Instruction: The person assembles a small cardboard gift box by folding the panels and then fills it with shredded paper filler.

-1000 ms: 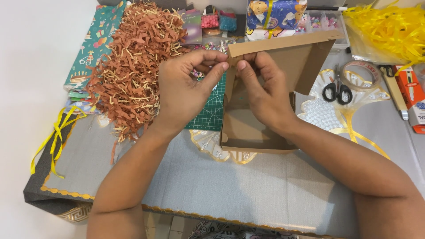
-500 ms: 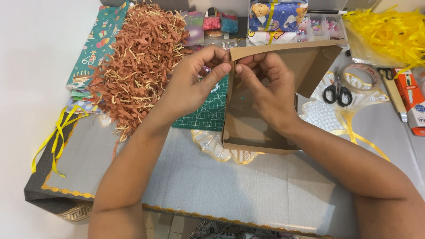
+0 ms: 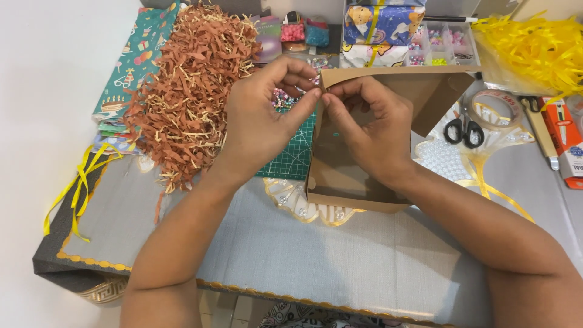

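Pinching at the top-left corner of the brown cardboard box (image 3: pixel 358 176), both hands meet right in the middle of the view. Left hand (image 3: pixel 267 115) comes in from the lower left, forearm angled up across the table (image 3: pixel 340 267), thumb and fingers narrowed onto the corner of the box's rim. Right hand (image 3: pixel 370 130) reaches in from the lower right, wrist bent over the box's open mouth, fingertips closed on the same corner, touching the left thumb. Whether anything small sits between the fingertips, I cannot tell.

Box stands on the grey table, just right of a green cutting mat (image 3: pixel 291 155), its raised flap (image 3: pixel 425 97) tilted up and away toward the far side. Its inside shows bare brown card around the right hand.

Brown shredded paper (image 3: pixel 188 91) heaps up on the left, close by the left wrist. Yellow shredded paper (image 3: pixel 534 51) piles at the far right corner. Clear compartment trays of beads (image 3: pixel 443 45) sit at the back, and black-handled scissors (image 3: pixel 461 130) lie just right of the flap, beside a tape roll (image 3: pixel 495 109).

Near the table's front edge, the grey cloth lies open between the 2 forearms; a yellow ribbon (image 3: pixel 79 188) hangs over the left edge.
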